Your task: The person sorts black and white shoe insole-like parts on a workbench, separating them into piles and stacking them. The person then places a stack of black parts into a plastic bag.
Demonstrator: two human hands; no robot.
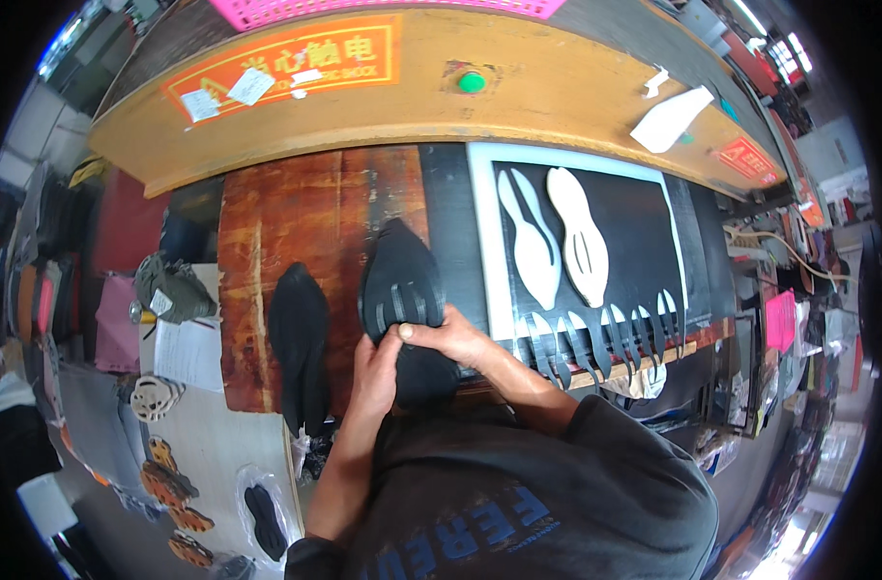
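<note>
Centrally, the left hand (371,372) and right hand (457,340) grasp the black sole-shaped pieces (400,271) at their narrow middle, one from each side, thumbs nearly meeting on top; the fingers underneath are hidden. One end of the pieces projects toward the torso, the wide slotted end beyond the hands over the reddish-brown board (267,208). A second black pile (299,319) lies left of the left hand. Farther right, white sole-shaped pieces (578,237) lie on a white-edged black panel (644,251). Beyond stands a yellow beam (557,72) with a green button (472,82).
</note>
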